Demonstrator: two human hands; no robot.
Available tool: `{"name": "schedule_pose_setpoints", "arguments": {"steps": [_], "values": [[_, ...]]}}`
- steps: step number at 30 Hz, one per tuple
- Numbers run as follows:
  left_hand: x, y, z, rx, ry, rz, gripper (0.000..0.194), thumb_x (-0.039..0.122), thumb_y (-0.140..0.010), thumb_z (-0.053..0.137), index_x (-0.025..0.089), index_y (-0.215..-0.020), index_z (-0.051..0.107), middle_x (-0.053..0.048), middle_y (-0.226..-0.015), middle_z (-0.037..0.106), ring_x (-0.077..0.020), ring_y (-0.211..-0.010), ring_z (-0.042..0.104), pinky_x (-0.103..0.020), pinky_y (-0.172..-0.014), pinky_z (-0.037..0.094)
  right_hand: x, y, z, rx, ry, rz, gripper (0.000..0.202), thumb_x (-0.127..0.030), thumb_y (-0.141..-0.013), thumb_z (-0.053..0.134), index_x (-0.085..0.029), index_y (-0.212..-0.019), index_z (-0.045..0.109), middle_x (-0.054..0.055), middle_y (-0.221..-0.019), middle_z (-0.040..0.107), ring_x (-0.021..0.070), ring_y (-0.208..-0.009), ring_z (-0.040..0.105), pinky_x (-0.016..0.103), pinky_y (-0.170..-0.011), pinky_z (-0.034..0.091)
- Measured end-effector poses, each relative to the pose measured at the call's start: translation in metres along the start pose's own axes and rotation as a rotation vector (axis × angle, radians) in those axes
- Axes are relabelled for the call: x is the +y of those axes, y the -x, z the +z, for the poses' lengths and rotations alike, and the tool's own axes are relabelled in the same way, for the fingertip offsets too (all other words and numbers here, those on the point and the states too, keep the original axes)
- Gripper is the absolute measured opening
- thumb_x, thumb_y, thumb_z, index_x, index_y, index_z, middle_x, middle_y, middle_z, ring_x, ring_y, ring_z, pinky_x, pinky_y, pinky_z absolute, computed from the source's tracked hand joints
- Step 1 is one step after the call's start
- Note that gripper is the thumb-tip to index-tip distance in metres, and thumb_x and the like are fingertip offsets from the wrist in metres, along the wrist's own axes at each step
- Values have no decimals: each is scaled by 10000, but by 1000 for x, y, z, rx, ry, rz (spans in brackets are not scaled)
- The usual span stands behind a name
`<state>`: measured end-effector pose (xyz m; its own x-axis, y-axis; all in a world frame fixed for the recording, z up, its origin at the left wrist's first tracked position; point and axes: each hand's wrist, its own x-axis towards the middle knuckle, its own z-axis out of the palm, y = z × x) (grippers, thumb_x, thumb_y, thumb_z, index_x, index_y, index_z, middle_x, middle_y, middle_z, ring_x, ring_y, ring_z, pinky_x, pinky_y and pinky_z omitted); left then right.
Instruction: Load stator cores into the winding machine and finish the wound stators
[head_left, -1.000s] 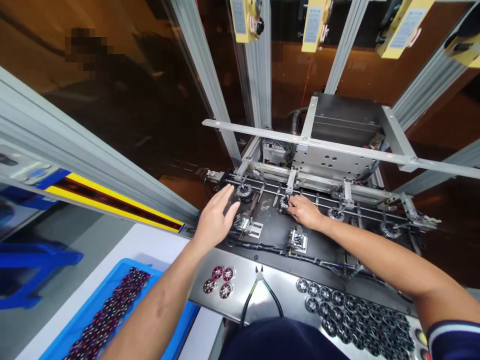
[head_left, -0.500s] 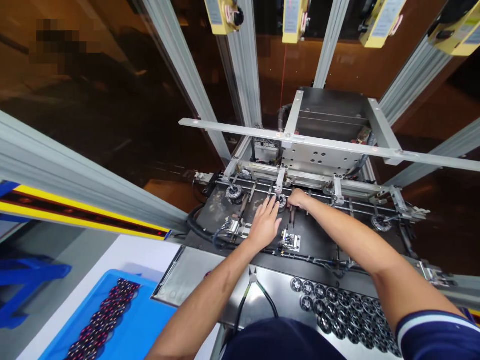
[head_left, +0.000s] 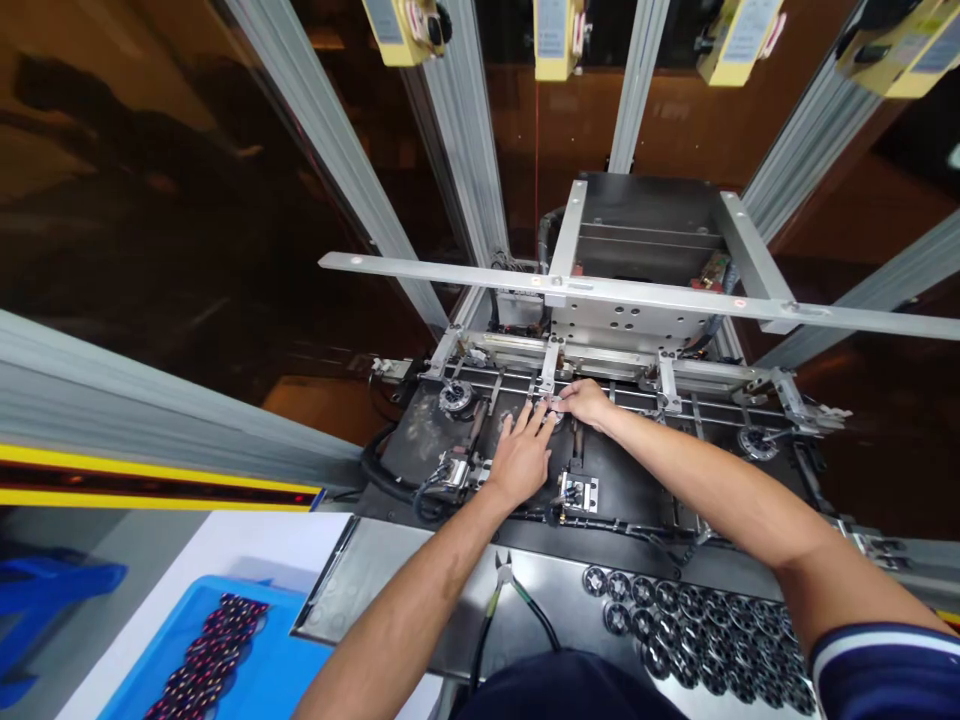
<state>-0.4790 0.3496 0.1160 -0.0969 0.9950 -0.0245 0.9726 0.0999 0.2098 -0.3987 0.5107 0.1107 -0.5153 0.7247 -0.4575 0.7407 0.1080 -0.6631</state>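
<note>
the round silver-and-dark part (head_left: pixel 556 408) sits at the fingertips of both hands — the left hand (head_left: pixel 523 458), fingers spread and clasping nothing, at its near left side, the right hand (head_left: pixel 586 402), fingers bent, at its right; whether these pinch it, i cannot tell. beneath lies a scuffed flat black plate (head_left: pixel 420 435) — nearer, a shiny steel shelf (head_left: pixel 375 572) bears rows of glossy black-and-silver spoked wheels (head_left: pixel 703 628).

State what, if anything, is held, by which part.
Left hand and right hand are at a round part, near its rim; grip cannot be told.
</note>
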Motion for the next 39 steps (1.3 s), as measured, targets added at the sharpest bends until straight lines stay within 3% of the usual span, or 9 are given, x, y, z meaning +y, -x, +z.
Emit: {"name": "schedule_pose_setpoints", "arguments": {"steps": [3, 6, 10, 13, 18, 23, 30, 34, 39], "values": [[2, 0, -2, -12, -17, -2, 655, 190, -857, 603, 152, -1488, 433, -133, -1622, 349, -359, -1493, 321, -579, -1198, 303, -10, 18, -15, 31, 49, -87, 301, -379, -958, 625, -140, -1141, 637, 69, -1124, 667, 202, -971, 665, 403, -847, 579], [3, 0, -2, -11, -16, -2, 687, 175, -833, 628, 166, -1491, 432, -130, -1628, 338, -381, -1497, 304, -587, -1202, 288, -4, 57, -52, 41, 88, -261, 264, -382, -924, 670, -141, -1032, 676, 39, -996, 707, 173, -902, 677, 361, -840, 561], [0, 0, 0, -7, 12, 15, 659, 152, -841, 620, 176, -1477, 452, -137, -1612, 369, -381, -1501, 300, -587, -1204, 288, 45, 119, -116, 96, 165, -425, 172, -331, -869, 696, -163, -835, 717, -10, -749, 712, 156, -752, 675, 277, -758, 513], [-2, 1, -5, 13, 41, 16, 604, 159, -859, 600, 151, -1451, 482, -160, -1614, 354, -389, -1492, 320, -585, -1183, 334, 97, 138, -141, 193, 252, -444, 159, -268, -873, 662, -149, -777, 707, 17, -699, 693, 183, -727, 669, 316, -761, 510], [19, -1, -38, 82, 88, 17, 463, 271, -975, 442, 83, -1390, 526, -196, -1480, 535, -283, -1389, 509, -452, -1167, 415, 148, 121, -122, 202, 354, -569, 228, -328, -886, 705, -154, -1033, 688, 91, -1234, 654, 245, -1177, 593, 484, -1032, 464], [80, -9, -65, 30, 82, 111, 457, 316, -1010, 384, 106, -1380, 554, -139, -1484, 549, -229, -1404, 493, -382, -1211, 359, 155, 110, -101, 207, 404, -596, 223, -323, -926, 666, -171, -1089, 673, 94, -1384, 565, 274, -1308, 500, 531, -1097, 419], [139, -38, -36, -280, -8, 155, 680, 178, -866, 613, 113, -1506, 393, -182, -1631, 294, -387, -1503, 292, -538, -1184, 357, 155, 85, -113, 225, 377, -245, 303, -349, -964, 615, -173, -1210, 622, 95, -1280, 613, 234, -1121, 620, 455, -953, 542], [147, -54, -24, -383, -54, 165, 752, 200, -854, 641, 193, -1539, 330, -137, -1674, 181, -385, -1537, 188, -584, -1192, 312, 137, 54, -115, 121, 328, -10, 352, -366, -941, 651, -137, -1207, 617, 96, -1200, 638, 228, -1034, 653, 400, -865, 576], [149, -59, -20, -417, -100, 179, 758, 232, -860, 647, 224, -1542, 317, -143, -1672, 187, -390, -1535, 191, -596, -1174, 332, 120, 35, -119, 115, 232, 122, 348, -371, -955, 629, -158, -1230, 610, 89, -1241, 625, 234, -1058, 642, 419, -884, 572]]}}
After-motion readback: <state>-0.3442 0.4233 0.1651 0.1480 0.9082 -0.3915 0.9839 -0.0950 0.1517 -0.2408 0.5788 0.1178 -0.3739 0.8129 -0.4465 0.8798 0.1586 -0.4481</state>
